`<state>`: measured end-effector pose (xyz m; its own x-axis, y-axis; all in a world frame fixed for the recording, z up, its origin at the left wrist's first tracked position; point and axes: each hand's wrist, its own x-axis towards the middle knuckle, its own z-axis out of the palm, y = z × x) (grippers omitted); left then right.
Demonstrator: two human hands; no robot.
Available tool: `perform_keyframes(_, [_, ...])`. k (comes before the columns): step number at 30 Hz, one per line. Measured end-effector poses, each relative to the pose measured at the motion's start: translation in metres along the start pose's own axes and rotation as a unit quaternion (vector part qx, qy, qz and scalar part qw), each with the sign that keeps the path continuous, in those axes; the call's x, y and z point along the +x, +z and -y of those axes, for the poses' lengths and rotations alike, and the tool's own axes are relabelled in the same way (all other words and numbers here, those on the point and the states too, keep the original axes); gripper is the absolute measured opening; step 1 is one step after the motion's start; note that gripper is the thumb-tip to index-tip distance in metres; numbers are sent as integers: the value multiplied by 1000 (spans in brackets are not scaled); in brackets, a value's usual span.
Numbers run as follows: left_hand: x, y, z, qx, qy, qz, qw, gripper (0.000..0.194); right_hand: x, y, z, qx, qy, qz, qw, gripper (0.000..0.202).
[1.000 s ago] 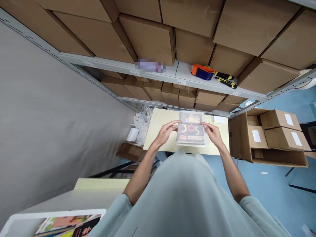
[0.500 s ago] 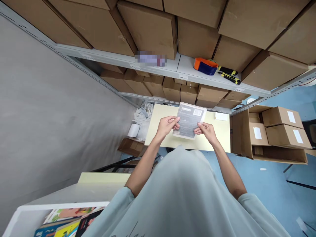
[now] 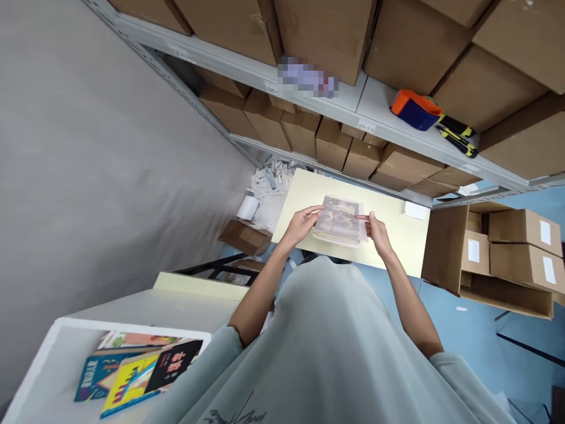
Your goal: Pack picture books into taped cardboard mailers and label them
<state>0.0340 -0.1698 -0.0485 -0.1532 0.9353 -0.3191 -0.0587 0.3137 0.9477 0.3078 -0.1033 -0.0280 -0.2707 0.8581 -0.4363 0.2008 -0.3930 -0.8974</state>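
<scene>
A book in a clear wrapper (image 3: pixel 339 221), its patterned face turned up and blurred by motion, is over the pale yellow table (image 3: pixel 300 188). At its left edge my left hand (image 3: pixel 303 225) has its thumb and fingers pressed on the wrapper. Beside the right edge is my right hand (image 3: pixel 375 231), with the index finger stretched towards the wrapper, the thumb raised and the other fingers curled. Its fingers stand apart, not gripping the book.
Cardboard boxes (image 3: pixel 333 144) fill the shelf beyond the table. An orange-blue object (image 3: pixel 415 110) and cutters (image 3: pixel 458 138) lie on the upper shelf. A large open carton (image 3: pixel 445 247) stands right. Lower left, a white bin (image 3: pixel 48 359) holds books (image 3: pixel 132 377). White paper (image 3: pixel 414 210) lies on the table.
The book has gone from its plain grey printed side to its patterned side and lies lower. My right hand has loosened from its edge. The view has shifted and turned.
</scene>
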Motion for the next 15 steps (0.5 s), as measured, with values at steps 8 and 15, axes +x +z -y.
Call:
perform_keyframes(8, [42, -81, 77, 20, -8, -58, 998, 45, 81, 97, -47, -42, -23, 51, 998, 53])
perform_keyframes(15, [133, -127, 134, 93, -91, -112, 985, 51, 185, 173, -96, -122, -2, -11, 992, 51])
